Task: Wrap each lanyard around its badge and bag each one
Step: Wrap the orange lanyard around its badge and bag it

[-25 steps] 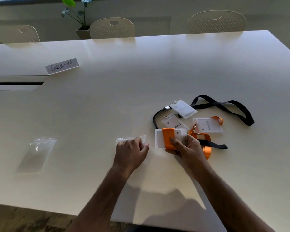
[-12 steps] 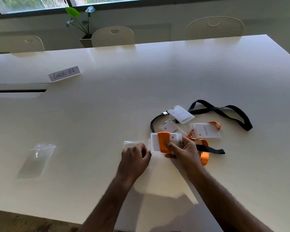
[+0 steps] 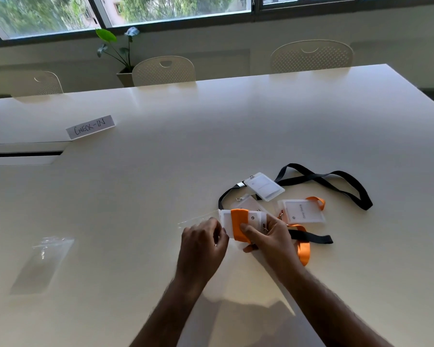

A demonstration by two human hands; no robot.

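Note:
My right hand (image 3: 268,239) grips a white badge wrapped in an orange lanyard (image 3: 238,225), thumb pressed on the orange band. My left hand (image 3: 202,242) pinches the edge of a clear plastic bag (image 3: 194,220) right beside the badge's left end. Behind them lie a badge with a black lanyard (image 3: 264,186), a second badge (image 3: 246,204) partly hidden, and a badge with an orange lanyard (image 3: 302,211). Black strap (image 3: 336,182) loops to the right.
A second clear bag (image 3: 43,264) lies flat at the left of the white table (image 3: 211,136). A "CHECK-IN" card (image 3: 90,126) stands further back left. Chairs (image 3: 163,71) and a potted plant (image 3: 123,58) line the far edge.
My right hand has brought the wrapped badge leftward up to the bag held by my left hand. The view has tilted up, showing the windows.

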